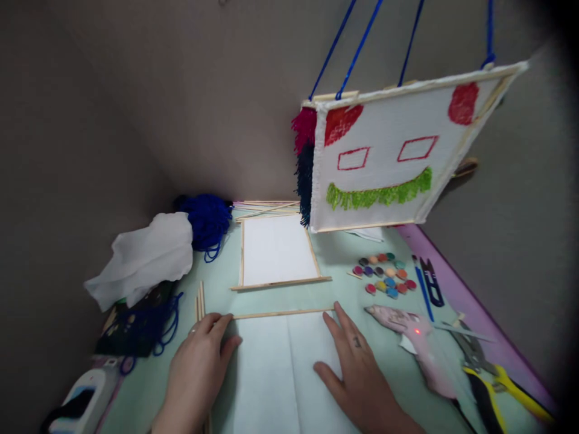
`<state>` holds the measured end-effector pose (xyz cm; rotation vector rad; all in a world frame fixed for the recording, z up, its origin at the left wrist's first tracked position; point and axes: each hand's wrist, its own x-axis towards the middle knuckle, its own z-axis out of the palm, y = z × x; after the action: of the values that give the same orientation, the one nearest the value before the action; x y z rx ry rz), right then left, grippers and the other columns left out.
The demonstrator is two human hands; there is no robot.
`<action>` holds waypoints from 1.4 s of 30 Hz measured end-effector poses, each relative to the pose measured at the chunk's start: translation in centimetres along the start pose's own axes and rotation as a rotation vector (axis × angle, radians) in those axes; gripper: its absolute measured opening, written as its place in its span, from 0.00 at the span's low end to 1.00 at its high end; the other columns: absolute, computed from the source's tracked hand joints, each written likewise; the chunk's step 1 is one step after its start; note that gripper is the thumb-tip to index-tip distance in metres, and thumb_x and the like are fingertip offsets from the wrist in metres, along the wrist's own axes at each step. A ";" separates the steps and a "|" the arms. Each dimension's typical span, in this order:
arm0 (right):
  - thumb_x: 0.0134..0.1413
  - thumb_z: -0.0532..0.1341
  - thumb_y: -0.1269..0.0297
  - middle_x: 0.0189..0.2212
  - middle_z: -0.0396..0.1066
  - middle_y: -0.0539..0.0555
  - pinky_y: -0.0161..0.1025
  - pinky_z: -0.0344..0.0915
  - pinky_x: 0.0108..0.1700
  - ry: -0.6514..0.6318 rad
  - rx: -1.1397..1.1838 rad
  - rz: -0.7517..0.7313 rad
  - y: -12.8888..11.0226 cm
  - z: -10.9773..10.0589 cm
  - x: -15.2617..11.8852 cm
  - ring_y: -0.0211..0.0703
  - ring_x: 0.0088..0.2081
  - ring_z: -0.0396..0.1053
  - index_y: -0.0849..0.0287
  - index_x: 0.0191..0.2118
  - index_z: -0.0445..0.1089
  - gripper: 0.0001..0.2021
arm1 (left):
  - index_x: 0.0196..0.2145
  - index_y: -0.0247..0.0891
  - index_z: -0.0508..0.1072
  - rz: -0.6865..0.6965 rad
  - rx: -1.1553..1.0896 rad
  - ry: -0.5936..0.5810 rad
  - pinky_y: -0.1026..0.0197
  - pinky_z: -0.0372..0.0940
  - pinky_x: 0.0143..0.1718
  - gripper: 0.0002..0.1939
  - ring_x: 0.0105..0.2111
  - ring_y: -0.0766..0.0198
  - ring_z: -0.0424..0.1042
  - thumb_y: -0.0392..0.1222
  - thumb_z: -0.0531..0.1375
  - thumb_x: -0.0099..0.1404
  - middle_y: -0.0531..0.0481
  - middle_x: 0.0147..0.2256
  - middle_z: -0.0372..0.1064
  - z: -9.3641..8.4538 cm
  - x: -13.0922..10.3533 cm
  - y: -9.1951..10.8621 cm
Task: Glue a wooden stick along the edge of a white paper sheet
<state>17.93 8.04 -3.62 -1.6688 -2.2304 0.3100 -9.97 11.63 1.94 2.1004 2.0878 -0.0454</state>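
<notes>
A white cloth (265,367) with a crease down its middle lies flat in front of me. Along its top edge runs a thin wooden stick (283,314). My left hand (201,361) rests at the stick's left end and the cloth's left edge, thumb apart from the fingers. At the other end my right hand (355,367) lies with spread fingers, the fingertips touching the cloth and the stick's right end. Just beyond is a white panel (278,250) framed by wooden sticks. More sticks (200,301) lie beside my left hand.
A decorated white lantern (375,157) hangs by blue cords at the upper right. Paint pots (389,272), a pink glue gun (416,334) with a red light, and yellow-black pliers (488,374) lie right. Blue yarn (205,220) and crumpled white cloth (149,256) are left.
</notes>
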 end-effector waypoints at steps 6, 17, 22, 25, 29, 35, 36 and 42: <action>0.58 0.53 0.65 0.67 0.34 0.62 0.59 0.56 0.58 0.068 0.068 -0.003 0.5 0.2 -0.8 0.60 0.65 0.41 0.54 0.66 0.36 0.34 | 0.47 0.44 0.71 0.182 -0.182 0.113 0.58 0.67 0.44 0.15 0.45 0.58 0.70 0.47 0.51 0.66 0.46 0.48 0.68 -2.5 -3.0 1.0; 0.61 0.51 0.64 0.67 0.33 0.62 0.60 0.60 0.56 0.091 0.141 -0.053 0.8 -0.3 -1.6 0.59 0.66 0.40 0.52 0.65 0.38 0.30 | 0.57 0.28 0.60 -0.260 0.312 0.213 0.44 0.61 0.48 0.28 0.54 0.38 0.60 0.46 0.56 0.63 0.30 0.56 0.57 -7.7 3.5 -6.6; 0.61 0.51 0.65 0.66 0.35 0.62 0.58 0.61 0.56 0.095 0.141 -0.056 0.9 -0.3 -1.6 0.60 0.65 0.42 0.51 0.65 0.37 0.30 | 0.66 0.35 0.40 -0.316 0.275 0.178 0.34 0.56 0.49 0.42 0.61 0.32 0.46 0.49 0.56 0.61 0.29 0.65 0.38 -5.2 6.3 -7.8; 0.61 0.51 0.65 0.66 0.36 0.63 0.58 0.62 0.55 0.089 0.137 -0.060 0.8 -0.5 -1.6 0.59 0.65 0.44 0.51 0.65 0.38 0.30 | 0.66 0.32 0.41 -0.312 0.227 0.131 0.43 0.62 0.46 0.35 0.52 0.38 0.63 0.41 0.50 0.64 0.29 0.60 0.53 -5.4 6.7 -8.3; 0.60 0.51 0.65 0.66 0.37 0.63 0.54 0.63 0.55 0.067 0.149 -0.076 0.8 -0.4 -1.6 0.57 0.64 0.47 0.52 0.64 0.40 0.29 | 0.61 0.27 0.55 -0.349 0.248 0.119 0.49 0.66 0.40 0.28 0.42 0.45 0.73 0.29 0.43 0.63 0.30 0.47 0.69 -7.0 6.6 -8.6; 0.59 0.51 0.63 0.67 0.37 0.61 0.54 0.60 0.57 0.007 0.159 -0.070 0.8 -0.1 -1.8 0.56 0.64 0.48 0.56 0.63 0.49 0.26 | 0.63 0.29 0.51 -0.278 0.339 0.190 0.51 0.68 0.36 0.29 0.42 0.48 0.73 0.27 0.41 0.64 0.29 0.60 0.53 -6.9 6.0 -3.1; 0.59 0.51 0.63 0.67 0.37 0.61 0.54 0.60 0.57 0.004 0.156 -0.070 0.8 -0.1 -1.8 0.56 0.64 0.49 0.57 0.63 0.50 0.26 | 0.63 0.28 0.50 -0.225 0.363 0.170 0.51 0.69 0.36 0.30 0.44 0.47 0.72 0.26 0.41 0.64 0.28 0.61 0.51 -6.3 6.0 -1.7; 0.58 0.52 0.64 0.66 0.41 0.63 0.54 0.62 0.56 0.002 0.124 -0.099 0.9 0.2 -1.9 0.56 0.63 0.51 0.59 0.62 0.52 0.26 | 0.64 0.27 0.48 -0.057 0.268 0.071 0.51 0.67 0.42 0.31 0.54 0.43 0.64 0.36 0.48 0.65 0.34 0.62 0.50 -3.1 6.2 3.2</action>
<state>19.18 6.47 -4.39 -1.4898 -2.2353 0.4121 -7.03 18.19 4.44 2.2172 2.2955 -0.2770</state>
